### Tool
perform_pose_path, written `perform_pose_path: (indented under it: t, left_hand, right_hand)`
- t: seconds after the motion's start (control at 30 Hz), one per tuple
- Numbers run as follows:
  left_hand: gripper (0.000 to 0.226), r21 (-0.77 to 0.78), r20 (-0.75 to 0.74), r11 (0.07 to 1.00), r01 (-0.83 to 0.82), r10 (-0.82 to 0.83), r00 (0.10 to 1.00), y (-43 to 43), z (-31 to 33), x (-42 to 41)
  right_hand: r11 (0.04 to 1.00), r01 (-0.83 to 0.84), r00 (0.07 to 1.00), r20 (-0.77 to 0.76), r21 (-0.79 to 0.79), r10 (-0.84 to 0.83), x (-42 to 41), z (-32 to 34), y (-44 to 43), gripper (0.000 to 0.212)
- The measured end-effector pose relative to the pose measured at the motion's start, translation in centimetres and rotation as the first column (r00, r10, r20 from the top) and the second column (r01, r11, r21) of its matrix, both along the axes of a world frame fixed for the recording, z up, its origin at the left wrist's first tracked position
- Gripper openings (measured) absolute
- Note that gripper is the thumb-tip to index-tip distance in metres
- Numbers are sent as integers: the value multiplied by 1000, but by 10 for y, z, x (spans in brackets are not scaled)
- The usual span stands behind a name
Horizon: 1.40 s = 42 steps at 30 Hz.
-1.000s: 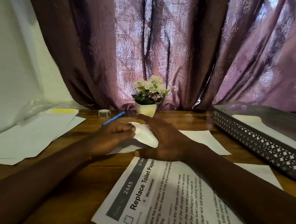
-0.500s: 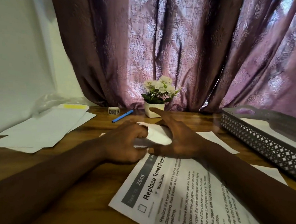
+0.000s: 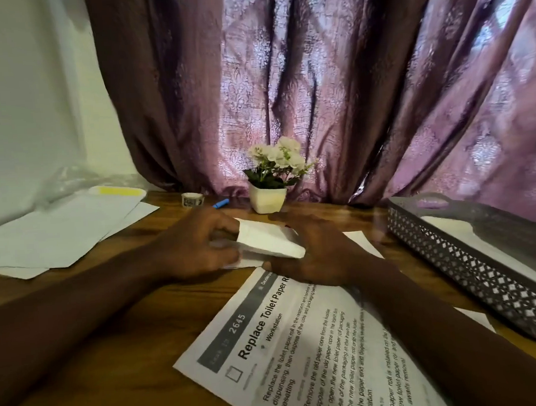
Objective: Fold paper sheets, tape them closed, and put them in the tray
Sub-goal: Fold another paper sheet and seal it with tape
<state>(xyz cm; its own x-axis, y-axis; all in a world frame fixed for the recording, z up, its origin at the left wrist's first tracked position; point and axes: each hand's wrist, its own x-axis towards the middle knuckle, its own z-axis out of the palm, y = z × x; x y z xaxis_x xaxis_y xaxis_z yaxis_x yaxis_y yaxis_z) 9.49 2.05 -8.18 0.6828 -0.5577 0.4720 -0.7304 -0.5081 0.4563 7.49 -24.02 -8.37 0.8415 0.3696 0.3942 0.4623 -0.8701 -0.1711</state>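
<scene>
A folded white paper sheet (image 3: 267,242) lies at the middle of the wooden table, held between both hands. My left hand (image 3: 194,248) pinches its left end, fingers curled over the fold. My right hand (image 3: 316,250) rests flat along its right side, thumb under the near edge. A small roll of tape (image 3: 192,198) stands at the back of the table, left of the flower pot. The grey perforated tray (image 3: 471,262) sits on the right with a white sheet (image 3: 450,227) lying inside it.
A printed instruction sheet (image 3: 301,351) lies under my right forearm. Loose white sheets (image 3: 55,237) are stacked at the left. A blue pen (image 3: 221,203) and a white pot of flowers (image 3: 268,198) stand at the back before the purple curtain.
The fold has been pulled tighter: my left hand has closed over the paper's left end and the sheet now looks narrower. The camera has tilted slightly.
</scene>
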Motion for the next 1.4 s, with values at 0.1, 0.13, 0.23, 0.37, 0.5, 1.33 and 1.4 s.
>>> perform_pose_path:
  t: [0.1,0.13,0.23,0.37,0.5,1.33,1.4]
  left_hand:
    - [29,-299,-29,953,-54,48,998,6,6,5]
    - [33,-369,-93,926,-82,51,994,8,6,5]
    - [22,-96,-90,970,-222,213,973,18,1,11]
    - [72,272,-111,925,-267,306,946,15,-5,8]
    - [49,85,-194,926,-367,377,906,14,-1,12]
    - [43,123,-271,975,-187,214,939,17,10,12]
    - [36,101,-275,969,-225,245,930,26,15,15]
  right_hand:
    - [999,19,996,90,-27,-16,3,1,-3,90]
    - [999,19,993,113,-37,-15,5,1,-4,90]
    - [999,26,989,146,-45,-19,10,-4,-8,92]
    - [999,-3,981,193,-39,11,13,-6,-12,89]
    - [999,18,981,196,-51,-8,16,-8,-12,91]
    - [993,33,968,-243,-111,-59,-6,-7,46,107]
    - [994,40,970,-235,-104,-64,-7,-5,44,118]
